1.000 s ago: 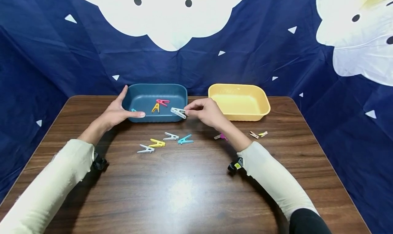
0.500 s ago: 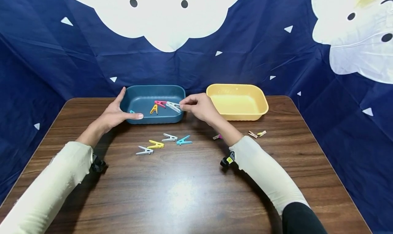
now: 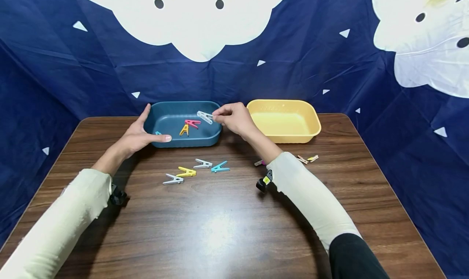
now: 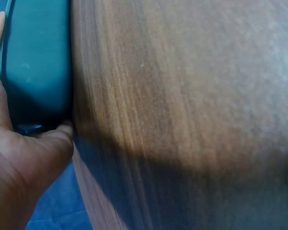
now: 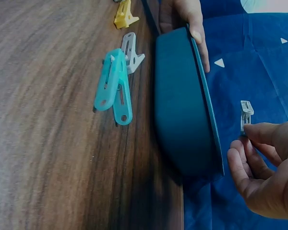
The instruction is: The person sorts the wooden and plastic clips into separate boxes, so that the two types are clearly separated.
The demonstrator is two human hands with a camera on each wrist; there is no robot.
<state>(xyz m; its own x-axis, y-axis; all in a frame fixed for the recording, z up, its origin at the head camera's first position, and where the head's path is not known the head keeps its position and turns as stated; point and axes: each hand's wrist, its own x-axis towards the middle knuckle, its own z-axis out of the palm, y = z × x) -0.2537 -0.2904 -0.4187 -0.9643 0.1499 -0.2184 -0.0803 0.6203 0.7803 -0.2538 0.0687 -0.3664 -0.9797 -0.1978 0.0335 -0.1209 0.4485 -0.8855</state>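
Observation:
Between right thumb and fingertips, the right hand (image 3: 236, 118) pinches a clear clothespin (image 3: 205, 116) above the right part of the blue bin (image 3: 194, 142). The right wrist view shows that clothespin (image 5: 246, 115) standing up out of the fingertips. At the bin's left end, the left hand (image 3: 135, 136) rests with thumb and fingers spread, the thumb along the near rim. Inside the bin lie a red clothespin (image 3: 192, 123), an orange clothespin (image 3: 185, 129) and a small turquoise piece (image 3: 158, 133), partly hidden by the left thumb.
A yellow bin (image 3: 289, 139) stands to the right. Before the blue bin lie two pale grey clothespins, a yellow clothespin (image 3: 186, 172) and a turquoise clothespin (image 3: 220, 167). Small wooden clothespins (image 3: 302, 159) lie farther right; a pink one is partly behind the right forearm. A blue curtain hangs behind.
The right hand has carried the clear clothespin from the bin's near right edge inward, then toward its far right side. The left hand keeps its place on the bin.

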